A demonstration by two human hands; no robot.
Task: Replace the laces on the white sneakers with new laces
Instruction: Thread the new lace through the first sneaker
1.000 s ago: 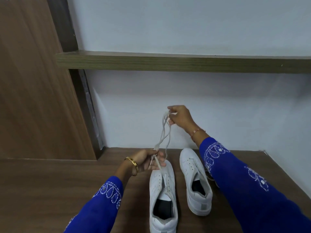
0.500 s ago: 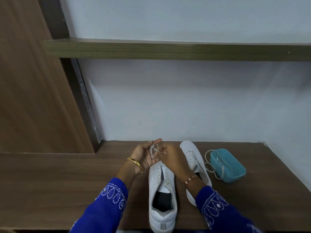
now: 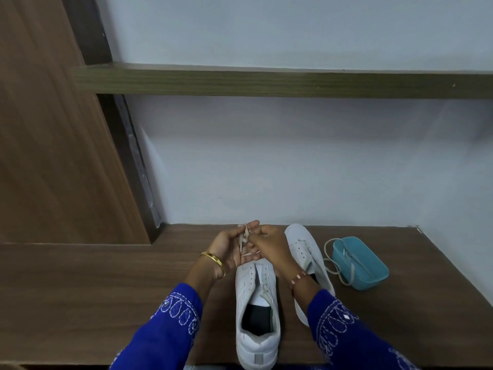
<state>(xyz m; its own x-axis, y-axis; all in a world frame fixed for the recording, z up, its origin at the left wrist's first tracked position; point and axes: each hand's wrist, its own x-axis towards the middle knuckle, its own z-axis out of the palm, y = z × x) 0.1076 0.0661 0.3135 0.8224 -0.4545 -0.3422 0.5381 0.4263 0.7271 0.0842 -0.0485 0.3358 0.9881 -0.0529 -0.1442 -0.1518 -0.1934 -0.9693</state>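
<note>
A: Item: lace (image 3: 244, 237), gathered above the near-left sneaker (image 3: 256, 303)'s toe; left hand (image 3: 230, 248) cups it, right hand (image 3: 266, 243) pinches it.

B: We judge removal nearly finished; next, we free its tail.

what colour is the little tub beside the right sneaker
Teal blue; the tub shows best in the head view, with a lace draped over its rim.

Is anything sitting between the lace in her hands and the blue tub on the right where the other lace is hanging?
Yes. The lace is held in both hands above the near sneaker's toe. The second sneaker lies between them and the blue tub, and the right hand is on that side too.
</note>
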